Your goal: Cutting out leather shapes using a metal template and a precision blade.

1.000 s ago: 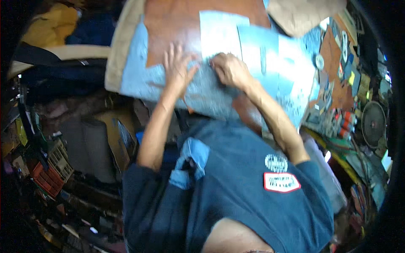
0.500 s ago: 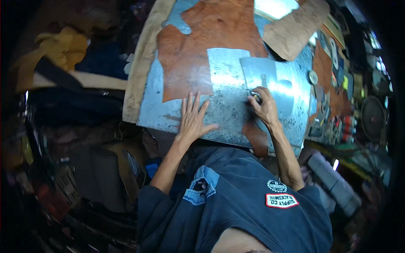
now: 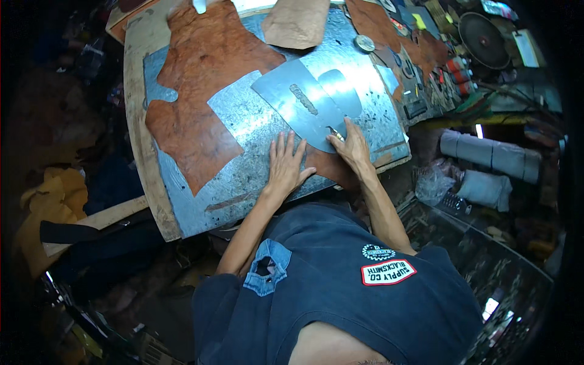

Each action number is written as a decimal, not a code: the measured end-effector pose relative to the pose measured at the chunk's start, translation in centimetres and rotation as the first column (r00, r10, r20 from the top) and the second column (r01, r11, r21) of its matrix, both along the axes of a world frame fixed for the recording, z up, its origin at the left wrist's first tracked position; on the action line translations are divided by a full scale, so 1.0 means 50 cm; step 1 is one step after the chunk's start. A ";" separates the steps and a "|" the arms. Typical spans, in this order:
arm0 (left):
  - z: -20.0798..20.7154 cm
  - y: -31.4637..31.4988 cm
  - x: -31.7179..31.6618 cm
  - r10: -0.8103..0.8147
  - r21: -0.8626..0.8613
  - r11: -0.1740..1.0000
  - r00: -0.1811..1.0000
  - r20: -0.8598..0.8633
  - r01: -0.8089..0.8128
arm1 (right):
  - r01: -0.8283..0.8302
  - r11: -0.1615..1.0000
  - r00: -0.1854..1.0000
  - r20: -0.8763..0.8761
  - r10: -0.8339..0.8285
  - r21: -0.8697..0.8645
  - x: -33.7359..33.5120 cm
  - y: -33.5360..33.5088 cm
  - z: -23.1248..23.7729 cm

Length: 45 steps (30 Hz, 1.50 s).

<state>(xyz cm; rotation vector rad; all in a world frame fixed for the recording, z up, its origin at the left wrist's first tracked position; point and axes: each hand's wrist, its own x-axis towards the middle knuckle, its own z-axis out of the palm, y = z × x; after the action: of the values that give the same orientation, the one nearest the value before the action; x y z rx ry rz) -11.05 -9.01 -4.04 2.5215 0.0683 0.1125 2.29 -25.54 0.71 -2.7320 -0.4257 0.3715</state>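
Observation:
My right hand (image 3: 354,150) is closed in a pinch around a small pointed tool (image 3: 333,133) with a dark tip and a brass-coloured part; its exact kind is hard to make out. The tip is at the near right edge of a smooth grey sheet (image 3: 283,91) with a dark rough patch in its middle. My left hand (image 3: 285,165) lies flat with fingers stretched out, fingertips near the sheet's left edge. Between my hands a small brown leather piece (image 3: 330,167) lies partly beneath the sheet. A rounded grey piece (image 3: 342,91) sits against the sheet's right side.
A big brown hide (image 3: 198,109) spreads over the left of the metal-topped table (image 3: 252,173). A tan leather piece (image 3: 296,23) lies at the far edge. A round tin (image 3: 364,43) stands far right, near hand tools and red bottles (image 3: 460,75).
The view has turned. My left hand has left the hide's near edge and is beside the grey sheet. My right hand, still holding the tool, has come to the sheet's near end.

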 end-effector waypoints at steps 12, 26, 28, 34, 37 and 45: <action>-0.011 -0.018 0.025 -0.081 0.041 0.996 0.994 -0.075 0.084 | 0.550 0.705 0.748 -0.640 -0.177 0.448 0.081 -0.019 -0.009; -0.006 0.001 0.070 0.114 0.051 0.992 0.993 0.019 -0.115 | 0.656 0.398 0.726 -0.681 -0.099 0.641 0.193 -0.070 -0.035; -0.010 -0.003 0.076 0.111 0.077 0.991 0.994 -0.017 -0.110 | 0.717 0.392 0.640 -0.767 -0.042 0.577 0.211 -0.078 -0.040; -0.014 -0.012 0.077 0.137 0.053 0.989 0.990 0.020 -0.138 | 0.695 0.399 0.638 -0.769 0.040 0.598 0.221 -0.077 -0.042; -0.017 -0.016 0.075 0.132 0.078 0.988 0.991 0.021 -0.133 | 0.707 0.366 0.591 -0.790 0.162 0.605 0.203 -0.055 -0.042; -0.014 -0.015 0.074 0.129 0.113 0.985 0.992 -0.002 -0.128 | 0.424 0.591 0.759 -0.625 0.182 0.687 0.181 -0.073 -0.029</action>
<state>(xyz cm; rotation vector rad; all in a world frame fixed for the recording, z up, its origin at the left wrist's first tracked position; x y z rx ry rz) -7.32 -9.73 -4.75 2.6298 0.2355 0.1607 11.32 -29.18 -0.74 -1.5620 -0.1199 0.8128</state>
